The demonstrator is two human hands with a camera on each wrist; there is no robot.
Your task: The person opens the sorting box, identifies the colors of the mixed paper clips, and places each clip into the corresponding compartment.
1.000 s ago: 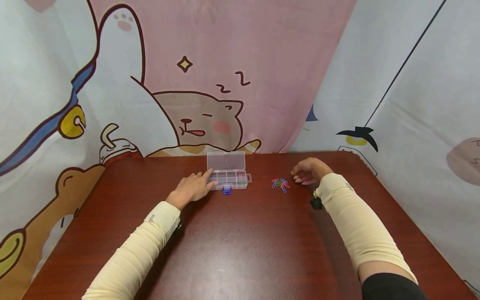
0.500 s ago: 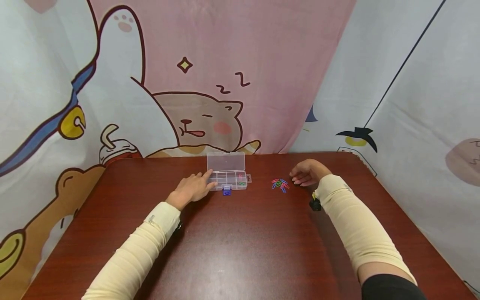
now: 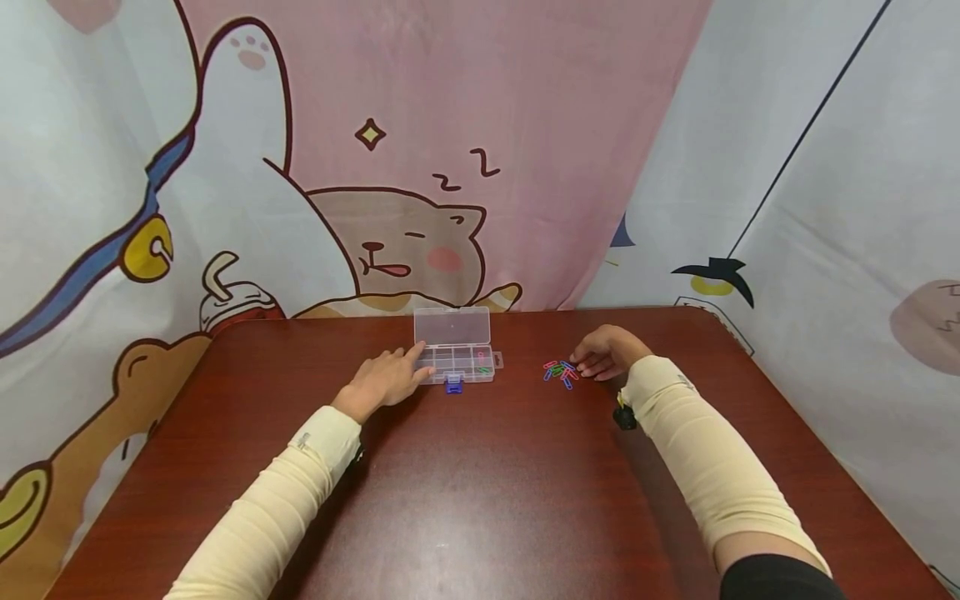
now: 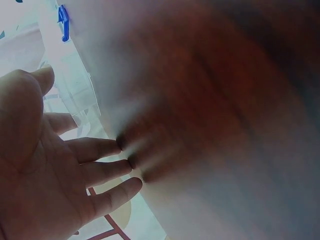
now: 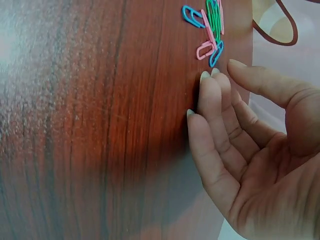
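A clear plastic compartment box (image 3: 452, 364) lies at the table's far side, its lid (image 3: 452, 327) raised at the back and a blue latch (image 3: 453, 384) at the front. Pink and green paper clips (image 3: 482, 369) lie in its right-end compartments. My left hand (image 3: 384, 380) touches the box's left end, fingers spread and thumb at the front corner. To the right of the box is a small pile of pink, green and blue paper clips (image 3: 560, 369) on the table. Right beside that pile is my right hand (image 5: 240, 130), fingers loosely bent, thumb apart from them, nothing between them.
The dark red wooden table (image 3: 465, 483) carries the box and the clips. Behind its far edge hangs a curtain (image 3: 540, 167) with cartoon animals. A hanging tab (image 3: 498, 360) sticks out from the box's right end.
My right hand has moved left, up to the right edge of the paper clip pile. The left hand stays at the box, and the box has not moved.
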